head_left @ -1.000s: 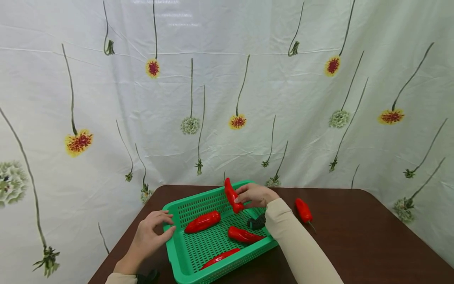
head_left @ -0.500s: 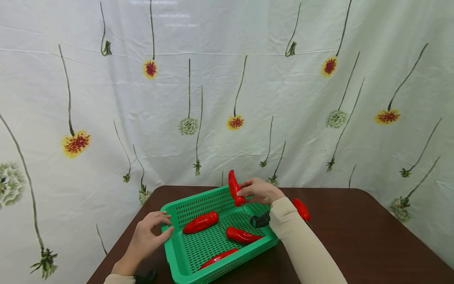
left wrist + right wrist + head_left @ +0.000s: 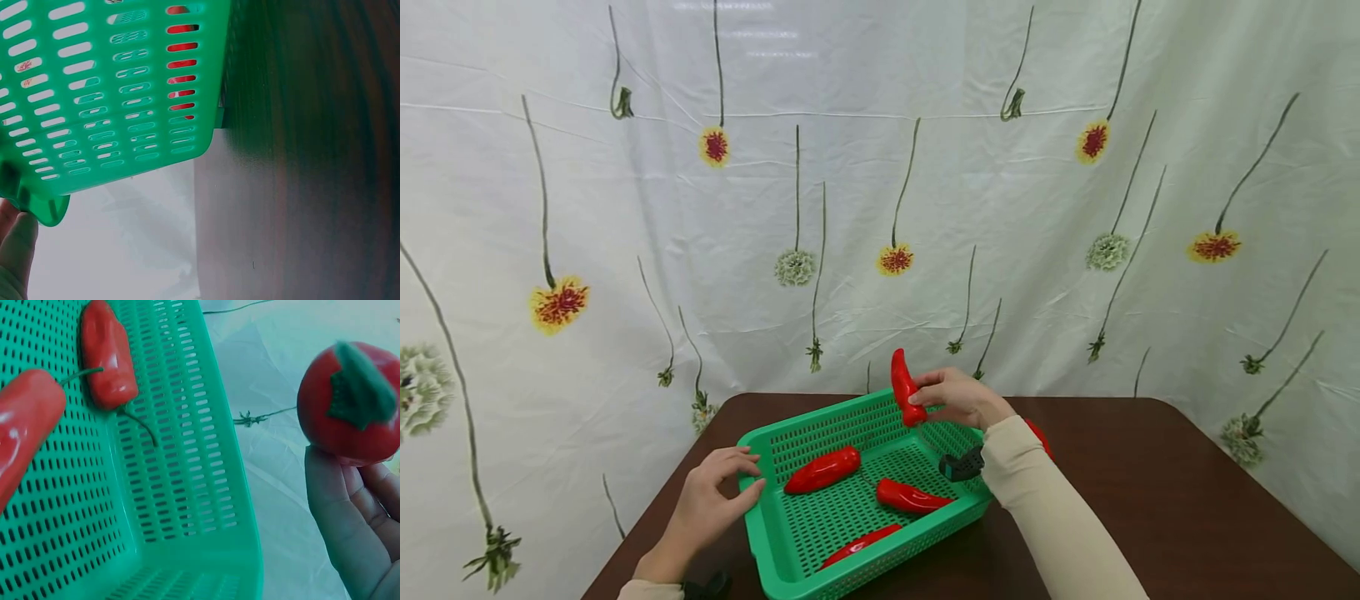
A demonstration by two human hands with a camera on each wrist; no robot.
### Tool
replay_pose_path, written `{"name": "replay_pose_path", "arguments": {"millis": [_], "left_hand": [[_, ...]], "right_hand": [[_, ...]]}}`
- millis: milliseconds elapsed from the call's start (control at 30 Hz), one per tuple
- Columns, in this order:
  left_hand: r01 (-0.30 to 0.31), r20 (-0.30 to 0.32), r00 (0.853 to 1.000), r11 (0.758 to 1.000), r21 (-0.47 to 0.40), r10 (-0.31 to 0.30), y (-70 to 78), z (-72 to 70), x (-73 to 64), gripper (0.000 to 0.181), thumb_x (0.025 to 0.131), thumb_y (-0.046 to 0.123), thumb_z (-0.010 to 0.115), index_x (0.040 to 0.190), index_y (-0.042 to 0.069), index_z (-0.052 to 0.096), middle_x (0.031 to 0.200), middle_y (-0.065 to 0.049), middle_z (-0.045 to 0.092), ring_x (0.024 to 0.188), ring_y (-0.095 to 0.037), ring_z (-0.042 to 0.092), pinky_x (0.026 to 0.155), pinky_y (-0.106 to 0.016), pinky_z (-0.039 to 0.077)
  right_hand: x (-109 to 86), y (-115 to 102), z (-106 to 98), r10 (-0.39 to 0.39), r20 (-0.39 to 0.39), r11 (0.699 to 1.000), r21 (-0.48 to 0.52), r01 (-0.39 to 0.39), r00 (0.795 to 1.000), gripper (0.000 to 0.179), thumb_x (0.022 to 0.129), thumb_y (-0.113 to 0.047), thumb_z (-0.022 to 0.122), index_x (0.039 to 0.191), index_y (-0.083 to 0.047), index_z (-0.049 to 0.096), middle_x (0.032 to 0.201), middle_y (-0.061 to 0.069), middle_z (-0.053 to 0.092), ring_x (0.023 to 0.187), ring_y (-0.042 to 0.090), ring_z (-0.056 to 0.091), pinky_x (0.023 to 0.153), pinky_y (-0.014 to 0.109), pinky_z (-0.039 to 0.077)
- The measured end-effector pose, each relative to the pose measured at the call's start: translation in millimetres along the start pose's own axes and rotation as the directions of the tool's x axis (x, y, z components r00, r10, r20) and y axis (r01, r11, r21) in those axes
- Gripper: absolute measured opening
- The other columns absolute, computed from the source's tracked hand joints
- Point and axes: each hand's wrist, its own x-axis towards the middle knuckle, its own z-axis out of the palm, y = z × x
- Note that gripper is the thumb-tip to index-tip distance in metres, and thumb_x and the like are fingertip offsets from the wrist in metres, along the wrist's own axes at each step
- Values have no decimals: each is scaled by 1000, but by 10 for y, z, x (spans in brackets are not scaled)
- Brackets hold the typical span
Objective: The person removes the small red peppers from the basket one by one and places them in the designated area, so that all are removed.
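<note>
My right hand [image 3: 958,396] pinches a red pepper [image 3: 904,387] between thumb and fingers, above the back right of a green plastic basket [image 3: 917,540]. Its tip points up; in the right wrist view the green stem [image 3: 369,387] faces the camera. Inside the basket lie three more red peppers: one at the left [image 3: 823,471], another right of the middle [image 3: 913,497], and a third by the front wall [image 3: 861,546], partly hidden by the rim. My left hand [image 3: 707,496] holds the basket's left rim, fingers curved over it; a fingertip [image 3: 24,231] touches the rim in the left wrist view.
The basket stands on a dark brown table [image 3: 1120,475]. Another red pepper [image 3: 1039,435] lies on the table at the right, mostly hidden behind the right sleeve [image 3: 1052,508]. A white curtain [image 3: 865,325] with printed flowers hangs behind the table.
My right hand has lifted the pepper higher and moved it to the right, its forearm now covering most of the pepper on the table. The left hand stays at the rim.
</note>
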Motion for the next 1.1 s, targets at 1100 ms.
{"name": "replay_pose_path", "arguments": {"millis": [1100], "left_hand": [[15, 10, 1000, 1000, -3, -15, -2, -5, 1, 26, 67, -7, 82, 80, 13, 72, 96, -11, 74, 108, -6, 61, 90, -1, 38]], "right_hand": [[-431, 106, -653, -54, -75, 998, 26, 56, 996, 55, 98, -12, 58, 144, 9, 37, 134, 19, 54, 100, 19, 67, 97, 35, 56]]}}
